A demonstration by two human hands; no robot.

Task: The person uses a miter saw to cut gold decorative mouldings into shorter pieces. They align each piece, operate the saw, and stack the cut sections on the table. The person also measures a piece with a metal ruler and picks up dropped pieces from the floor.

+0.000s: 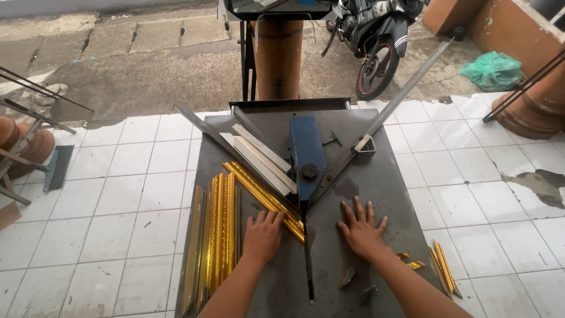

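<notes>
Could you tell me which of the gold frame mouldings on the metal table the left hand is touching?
The diagonal gold moulding, angled toward the blue cutter; the left hand rests on its near end. The other gold mouldings lie stacked straight, left of that hand.

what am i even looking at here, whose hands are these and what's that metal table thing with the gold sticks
The single picture comes from a camera worn on a person's head, looking down at their own two bare hands. They work at a dark metal table standing on a white tiled floor. In its middle sits a blue metal block with two guide rails spreading from it in a V. The left hand rests on a gold moulding strip laid along the left rail. The right hand lies flat and open on the bare tabletop, holding nothing. More gold strips are stacked at the left edge, pale strips lie near the block, and short gold offcuts lie on the tiles. A motorbike is parked behind.
</notes>
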